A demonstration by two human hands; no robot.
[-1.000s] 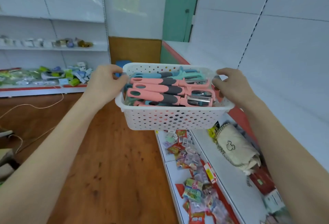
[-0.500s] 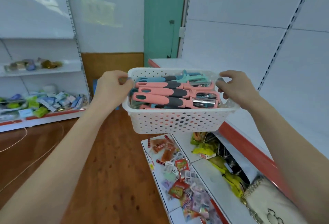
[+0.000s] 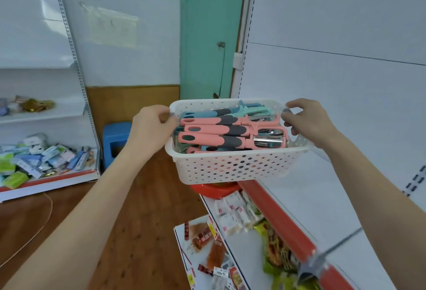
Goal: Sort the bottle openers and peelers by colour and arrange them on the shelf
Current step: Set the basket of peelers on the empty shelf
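White perforated basket (image 3: 230,165) at centre, piled with pink peelers (image 3: 207,138) and blue-handled tools (image 3: 200,114) at twelve o'clock. Left hand (image 3: 152,126) grips its nine o'clock rim, right hand (image 3: 309,121) its three o'clock rim, fingers curled. White shelf (image 3: 322,193) at four o'clock.

Your left hand (image 3: 149,126) and right hand (image 3: 309,121) are both in view, each bare. Your left forearm (image 3: 92,209) is bare from wrist to the lower frame edge; your right forearm (image 3: 380,186) likewise, to the right edge. Both forearms are slender and smooth, and appear wider toward the camera. Both wrists are uncovered. Fingernails are too small and blurred to report on.
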